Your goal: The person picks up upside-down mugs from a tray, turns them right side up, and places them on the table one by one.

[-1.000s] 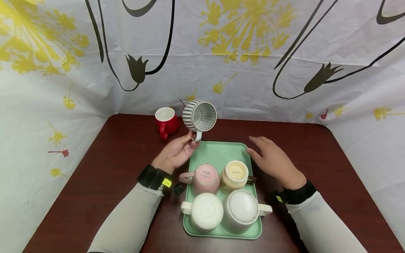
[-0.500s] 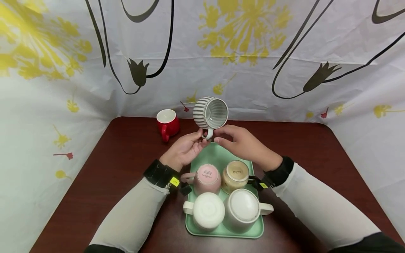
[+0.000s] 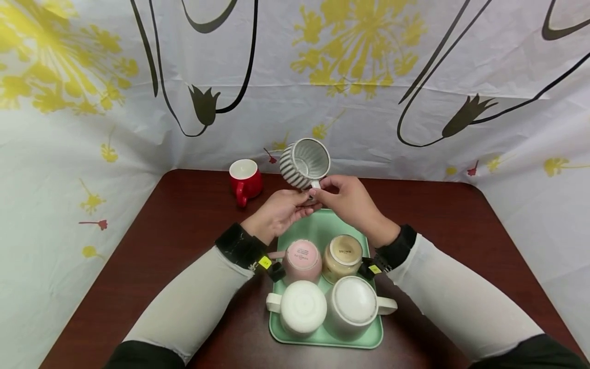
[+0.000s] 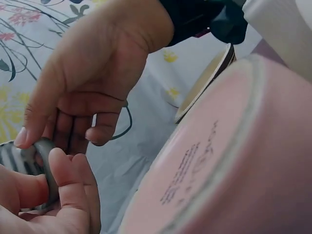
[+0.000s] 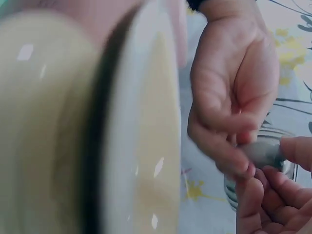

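A grey-and-white striped mug (image 3: 292, 166) is held up past the tray's far end, tilted so its open mouth shows in the head view. My left hand (image 3: 278, 214) grips it at the handle, with fingers under the mug. From the other side my right hand (image 3: 354, 206) pinches the handle (image 3: 315, 184) between thumb and fingers. In the left wrist view the curved handle (image 4: 48, 165) lies between the two hands' fingertips. The right wrist view shows both hands meeting at it, with part of the mug's body hidden behind them.
On the green tray (image 3: 329, 220) stand an upside-down pink mug (image 3: 301, 261), a cream-yellow mug (image 3: 343, 256), a white mug (image 3: 302, 309) and a larger white mug (image 3: 354, 302). A red mug (image 3: 245, 182) stands upright at the back left of the dark table (image 3: 184, 220).
My right hand has come in from the right and taken hold of the striped mug's handle. My left hand has moved right with the mug, whose mouth now tips more upward.
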Demonstrator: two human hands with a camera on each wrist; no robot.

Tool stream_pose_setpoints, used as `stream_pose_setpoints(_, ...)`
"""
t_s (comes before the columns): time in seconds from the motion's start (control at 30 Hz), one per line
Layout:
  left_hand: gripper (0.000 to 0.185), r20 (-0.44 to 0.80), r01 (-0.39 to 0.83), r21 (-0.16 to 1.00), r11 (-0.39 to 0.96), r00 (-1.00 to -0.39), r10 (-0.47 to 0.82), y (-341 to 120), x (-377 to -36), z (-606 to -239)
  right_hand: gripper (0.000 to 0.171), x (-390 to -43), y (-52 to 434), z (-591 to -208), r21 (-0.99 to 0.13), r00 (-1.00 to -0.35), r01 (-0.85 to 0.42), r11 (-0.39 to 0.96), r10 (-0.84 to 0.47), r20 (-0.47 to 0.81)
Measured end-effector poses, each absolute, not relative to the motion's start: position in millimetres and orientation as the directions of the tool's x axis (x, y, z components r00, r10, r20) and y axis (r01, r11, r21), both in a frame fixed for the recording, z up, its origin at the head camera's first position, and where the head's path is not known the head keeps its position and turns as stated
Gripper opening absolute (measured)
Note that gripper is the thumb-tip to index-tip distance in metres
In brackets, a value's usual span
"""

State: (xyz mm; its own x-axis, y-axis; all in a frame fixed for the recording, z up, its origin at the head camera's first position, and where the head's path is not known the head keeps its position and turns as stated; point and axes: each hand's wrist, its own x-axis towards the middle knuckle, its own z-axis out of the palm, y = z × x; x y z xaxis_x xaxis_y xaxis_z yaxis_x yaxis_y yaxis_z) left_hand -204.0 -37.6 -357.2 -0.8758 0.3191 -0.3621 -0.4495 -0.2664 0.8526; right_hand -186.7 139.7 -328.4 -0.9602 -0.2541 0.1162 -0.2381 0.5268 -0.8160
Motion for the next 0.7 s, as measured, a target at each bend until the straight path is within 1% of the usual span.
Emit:
stream_pose_setpoints(0.23, 0.032, -0.362, -0.431, 0.882, -0.191, -0.879, 0.311, -38.5, -204.1, -350.6, 0.018, -187.8, 134.6, -324.3, -0.900, -0.967, -0.138, 0.413, -0.254, 0.032)
stream_pose_setpoints(0.4, 0.033, -0.372, -0.434, 0.891, -0.134, -0.866, 0.333, -41.2, -205.1, -350.2, 0.022, -194.1, 135.9, -325.9, -0.961, -0.963, -0.028, 0.277, -0.266, -0.048)
stream_pose_setpoints(0.7, 0.033, -0.398, -0.460, 0.885, -0.072, -0.828, 0.395, -44.4, -205.7, -350.0, 0.025, -202.1, 142.8, -334.9, -0.989, -0.945, 0.067, 0.133, -0.310, -0.106)
